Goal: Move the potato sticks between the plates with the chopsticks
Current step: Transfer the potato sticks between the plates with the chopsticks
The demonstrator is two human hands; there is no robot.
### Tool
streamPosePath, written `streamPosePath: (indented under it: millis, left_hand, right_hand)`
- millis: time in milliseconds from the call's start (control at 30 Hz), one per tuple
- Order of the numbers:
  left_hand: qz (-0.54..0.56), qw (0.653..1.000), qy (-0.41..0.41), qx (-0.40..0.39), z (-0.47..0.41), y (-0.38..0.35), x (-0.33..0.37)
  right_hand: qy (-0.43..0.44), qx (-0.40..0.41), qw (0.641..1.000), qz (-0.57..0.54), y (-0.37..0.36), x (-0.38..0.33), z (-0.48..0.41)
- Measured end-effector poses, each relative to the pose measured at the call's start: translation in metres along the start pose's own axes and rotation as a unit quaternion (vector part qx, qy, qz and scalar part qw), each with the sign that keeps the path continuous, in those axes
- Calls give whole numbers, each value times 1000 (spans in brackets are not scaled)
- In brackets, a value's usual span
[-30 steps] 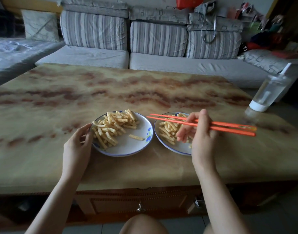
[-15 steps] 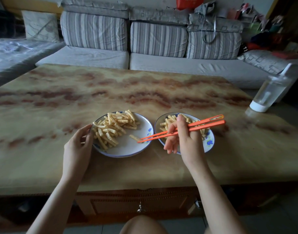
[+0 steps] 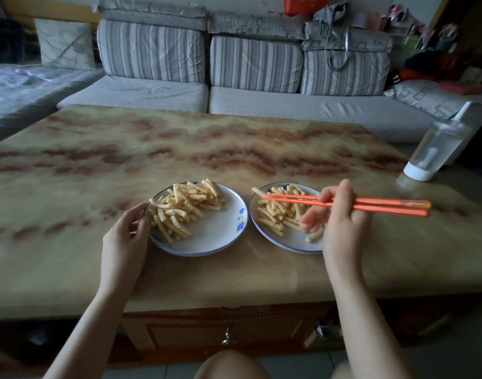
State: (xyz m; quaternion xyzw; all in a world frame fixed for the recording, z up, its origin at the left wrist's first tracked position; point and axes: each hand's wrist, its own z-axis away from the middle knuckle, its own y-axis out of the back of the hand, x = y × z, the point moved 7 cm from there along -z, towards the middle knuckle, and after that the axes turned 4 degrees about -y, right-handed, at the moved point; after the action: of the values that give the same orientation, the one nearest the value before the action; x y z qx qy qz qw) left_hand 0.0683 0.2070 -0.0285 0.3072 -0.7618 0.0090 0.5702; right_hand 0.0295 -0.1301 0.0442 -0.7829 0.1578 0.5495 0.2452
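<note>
The left plate (image 3: pixel 216 235) and right plate (image 3: pixel 284 242), both heaped with potato sticks (image 3: pixel 188 206), sit together near the front edge of the table (image 3: pixel 234 149). The left hand (image 3: pixel 125 242) grips the left plate's rim, likely steadying it; the right hand (image 3: pixel 340 231) clasps the chopsticks (image 3: pixel 376 205) level above the right plate.

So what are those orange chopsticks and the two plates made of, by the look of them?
The chopsticks: likely plastic, uniform bright orange, matte. The left plate and right plate: probably glazed ceramic or melamine, glossy white with blue rim and print.
</note>
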Motion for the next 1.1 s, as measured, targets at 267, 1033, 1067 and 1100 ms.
streamPosePath:
  millis: [267, 1033, 1067, 1100]
  left_hand:
    - [-5, 1000, -6, -2, -1, 0, -2]
    - [-9, 1000, -6, 0, 0, 0, 1]
    - [-9, 1000, -6, 0, 0, 0, 0]
    - [-9, 1000, -5, 0, 0, 0, 0]
  right_hand:
    - [48, 106, 992, 38, 38, -4, -14]
    - [-25, -288, 957, -19, -78, 23, 55]
    - [-27, -296, 955, -18, -81, 24, 58]
    - [-28, -300, 953, -16, -82, 25, 59]
